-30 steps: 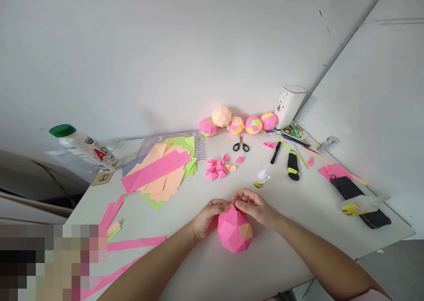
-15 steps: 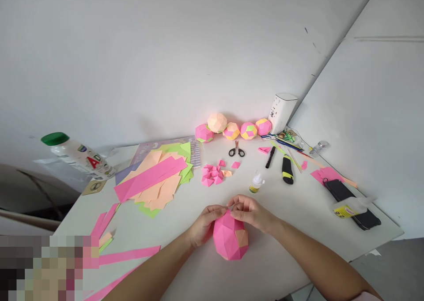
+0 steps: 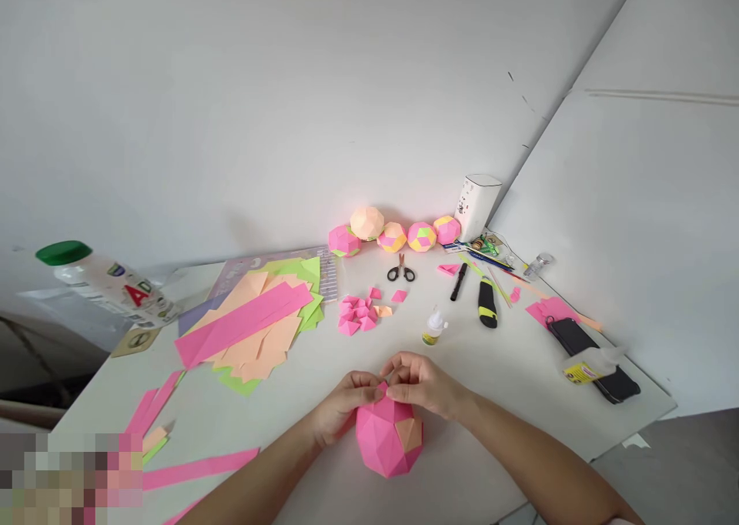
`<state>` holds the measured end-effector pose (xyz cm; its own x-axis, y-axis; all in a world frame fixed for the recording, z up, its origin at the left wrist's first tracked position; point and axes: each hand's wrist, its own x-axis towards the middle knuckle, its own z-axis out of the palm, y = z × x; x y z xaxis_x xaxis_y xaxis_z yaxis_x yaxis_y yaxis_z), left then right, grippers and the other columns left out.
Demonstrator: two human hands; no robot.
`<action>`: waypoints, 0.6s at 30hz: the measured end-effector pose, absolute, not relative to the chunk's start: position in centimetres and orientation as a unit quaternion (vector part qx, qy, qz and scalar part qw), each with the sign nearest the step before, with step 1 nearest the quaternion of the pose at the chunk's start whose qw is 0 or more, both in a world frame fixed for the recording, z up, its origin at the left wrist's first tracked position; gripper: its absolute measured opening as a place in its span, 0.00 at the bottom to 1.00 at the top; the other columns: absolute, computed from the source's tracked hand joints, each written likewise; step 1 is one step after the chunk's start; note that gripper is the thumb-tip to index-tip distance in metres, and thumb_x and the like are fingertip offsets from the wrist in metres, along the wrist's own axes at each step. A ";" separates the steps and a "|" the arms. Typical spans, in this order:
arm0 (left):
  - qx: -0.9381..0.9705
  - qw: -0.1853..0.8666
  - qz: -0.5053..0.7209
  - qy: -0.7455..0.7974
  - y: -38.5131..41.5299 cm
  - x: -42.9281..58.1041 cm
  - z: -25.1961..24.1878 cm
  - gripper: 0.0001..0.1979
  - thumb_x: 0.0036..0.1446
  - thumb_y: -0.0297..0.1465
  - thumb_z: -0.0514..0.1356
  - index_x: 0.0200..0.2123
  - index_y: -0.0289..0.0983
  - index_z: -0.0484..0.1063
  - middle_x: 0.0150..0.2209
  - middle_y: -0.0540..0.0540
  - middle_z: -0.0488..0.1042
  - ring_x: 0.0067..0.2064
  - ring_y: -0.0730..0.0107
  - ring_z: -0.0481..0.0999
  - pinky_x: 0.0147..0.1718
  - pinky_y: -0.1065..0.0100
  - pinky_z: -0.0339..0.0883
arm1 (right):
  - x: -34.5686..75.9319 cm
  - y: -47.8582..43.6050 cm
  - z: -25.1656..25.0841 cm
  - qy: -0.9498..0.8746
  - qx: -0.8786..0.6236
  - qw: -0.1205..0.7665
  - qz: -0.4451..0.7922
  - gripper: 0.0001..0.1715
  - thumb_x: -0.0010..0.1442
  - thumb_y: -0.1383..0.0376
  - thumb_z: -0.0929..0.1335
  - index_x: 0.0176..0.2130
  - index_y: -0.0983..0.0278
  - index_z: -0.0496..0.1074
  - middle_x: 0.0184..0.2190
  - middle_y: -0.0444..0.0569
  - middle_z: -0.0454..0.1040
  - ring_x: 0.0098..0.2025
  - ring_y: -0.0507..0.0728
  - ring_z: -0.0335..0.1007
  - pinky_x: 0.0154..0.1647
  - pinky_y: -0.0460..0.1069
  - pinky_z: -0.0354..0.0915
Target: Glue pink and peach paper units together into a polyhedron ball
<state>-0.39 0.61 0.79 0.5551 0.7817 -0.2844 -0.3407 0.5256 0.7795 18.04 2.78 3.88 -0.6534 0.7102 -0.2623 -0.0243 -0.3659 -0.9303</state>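
Observation:
A pink faceted paper ball (image 3: 388,437) with one peach face rests on the white table (image 3: 508,371) near its front edge. My left hand (image 3: 339,408) cups the ball's left side, fingers curled against it. From the right, my right hand (image 3: 424,382) pinches a small pink flap at the ball's top with thumb and fingertips. Both hands meet over the top of the ball.
Folded pink pieces (image 3: 358,313) lie behind the ball, with a small glue bottle (image 3: 433,327), scissors (image 3: 400,271), a marker (image 3: 458,281) and a cutter (image 3: 487,308). Finished paper balls (image 3: 392,234) line the wall. Stacked coloured sheets (image 3: 254,325) and pink strips (image 3: 196,467) lie left; a phone (image 3: 594,359) lies right.
The view has shifted, so everything sits lower and further left in the picture. My hands stay on the ball, the fingertips now pinched closer together at its top.

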 end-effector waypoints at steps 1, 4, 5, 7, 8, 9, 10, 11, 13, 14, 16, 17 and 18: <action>0.344 0.811 0.348 0.322 0.6 -0.4 0.8 0.13 0.43 0.33 0.66 0.16 0.32 0.68 0.16 0.53 0.62 0.19 0.79 0.58 0.21 0.72 0.47 | 18.0 2.8 3.9 -0.505 -0.338 0.242 0.756 0.20 0.48 0.60 0.74 0.39 0.65 0.69 0.22 0.38 0.67 0.24 0.47 0.60 0.28 0.45 0.56; 0.346 0.807 0.352 0.325 0.5 -0.2 0.8 0.15 0.45 0.35 0.65 0.15 0.32 0.67 0.16 0.53 0.60 0.19 0.79 0.56 0.21 0.72 0.46 | 18.1 2.8 3.9 -0.496 -0.342 0.242 0.760 0.20 0.47 0.60 0.75 0.38 0.65 0.70 0.22 0.38 0.68 0.24 0.47 0.60 0.28 0.45 0.56; 0.346 0.806 0.352 0.327 0.5 -0.2 0.9 0.16 0.46 0.36 0.65 0.15 0.32 0.66 0.16 0.54 0.59 0.19 0.79 0.55 0.21 0.72 0.46 | 18.1 2.8 3.9 -0.494 -0.344 0.243 0.760 0.20 0.47 0.60 0.75 0.38 0.65 0.70 0.23 0.39 0.68 0.24 0.47 0.61 0.28 0.45 0.56; 0.345 0.802 0.356 0.333 0.5 -0.1 0.9 0.18 0.49 0.38 0.63 0.15 0.33 0.66 0.16 0.54 0.58 0.19 0.80 0.54 0.21 0.72 0.45 | 18.1 2.8 3.9 -0.493 -0.346 0.247 0.759 0.19 0.47 0.60 0.75 0.38 0.65 0.70 0.23 0.39 0.69 0.25 0.48 0.62 0.29 0.45 0.57; 0.345 0.800 0.359 0.334 0.5 -0.1 0.8 0.19 0.50 0.39 0.62 0.16 0.32 0.66 0.16 0.54 0.59 0.19 0.79 0.55 0.21 0.72 0.46 | 18.1 2.8 4.0 -0.491 -0.345 0.252 0.759 0.19 0.48 0.60 0.75 0.38 0.65 0.70 0.23 0.39 0.69 0.25 0.48 0.62 0.29 0.45 0.57; 0.345 0.798 0.364 0.333 0.5 -0.1 0.8 0.19 0.51 0.41 0.61 0.17 0.32 0.68 0.17 0.53 0.61 0.20 0.78 0.57 0.22 0.72 0.48 | 18.1 2.7 4.1 -0.487 -0.346 0.258 0.759 0.18 0.48 0.60 0.74 0.38 0.65 0.70 0.23 0.39 0.68 0.25 0.48 0.62 0.29 0.45 0.58; 0.347 0.795 0.373 0.331 0.5 -0.1 0.7 0.20 0.52 0.43 0.60 0.19 0.32 0.69 0.19 0.51 0.63 0.22 0.76 0.60 0.24 0.72 0.51 | 18.1 2.7 4.2 -0.483 -0.348 0.267 0.758 0.18 0.48 0.60 0.74 0.37 0.64 0.70 0.23 0.39 0.68 0.25 0.48 0.62 0.29 0.45 0.58; 0.349 0.791 0.382 0.327 0.5 -0.1 0.7 0.21 0.52 0.45 0.60 0.22 0.32 0.71 0.21 0.50 0.66 0.24 0.74 0.62 0.26 0.71 0.54 | 18.1 2.6 4.3 -0.479 -0.353 0.278 0.754 0.17 0.48 0.60 0.74 0.37 0.64 0.70 0.23 0.39 0.67 0.25 0.48 0.62 0.29 0.45 0.57; 0.346 0.786 0.400 0.319 0.5 -0.1 0.5 0.22 0.52 0.48 0.58 0.26 0.32 0.73 0.25 0.47 0.70 0.29 0.70 0.67 0.30 0.69 0.58 | 18.1 2.6 4.5 -0.472 -0.366 0.303 0.742 0.16 0.48 0.60 0.74 0.35 0.64 0.70 0.23 0.39 0.67 0.25 0.48 0.62 0.29 0.45 0.58; 0.337 0.787 0.407 0.318 0.6 -0.1 0.4 0.22 0.52 0.49 0.58 0.28 0.33 0.73 0.27 0.47 0.71 0.30 0.69 0.68 0.31 0.68 0.59 | 18.1 2.7 4.5 -0.469 -0.372 0.316 0.736 0.16 0.48 0.60 0.74 0.35 0.64 0.70 0.23 0.39 0.68 0.25 0.48 0.62 0.29 0.45 0.58; 0.304 0.794 0.421 0.317 0.7 -0.2 0.2 0.21 0.53 0.48 0.57 0.31 0.34 0.74 0.29 0.46 0.72 0.32 0.68 0.69 0.33 0.68 0.60 | 18.1 2.9 4.5 -0.459 -0.381 0.341 0.726 0.16 0.47 0.60 0.75 0.34 0.64 0.70 0.24 0.40 0.69 0.26 0.49 0.63 0.30 0.46 0.59; 0.281 0.799 0.427 0.316 0.7 -0.2 0.2 0.19 0.54 0.47 0.57 0.31 0.35 0.74 0.31 0.46 0.72 0.33 0.67 0.69 0.33 0.67 0.61 | 18.1 2.9 4.5 -0.452 -0.384 0.352 0.724 0.16 0.47 0.60 0.75 0.33 0.64 0.70 0.24 0.40 0.69 0.26 0.49 0.63 0.30 0.46 0.59; 0.260 0.802 0.437 0.313 0.7 -0.2 0.1 0.18 0.54 0.45 0.57 0.32 0.35 0.74 0.32 0.46 0.72 0.34 0.67 0.70 0.34 0.67 0.61 | 18.1 3.0 4.4 -0.445 -0.387 0.363 0.722 0.16 0.46 0.60 0.75 0.33 0.64 0.70 0.24 0.40 0.69 0.26 0.49 0.63 0.30 0.45 0.59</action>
<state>-0.21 0.72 0.10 0.4213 0.8642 -0.2750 -0.5378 0.4822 0.6915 18.07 3.05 4.40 -0.4375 0.8676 -0.2363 -0.1794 -0.3418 -0.9225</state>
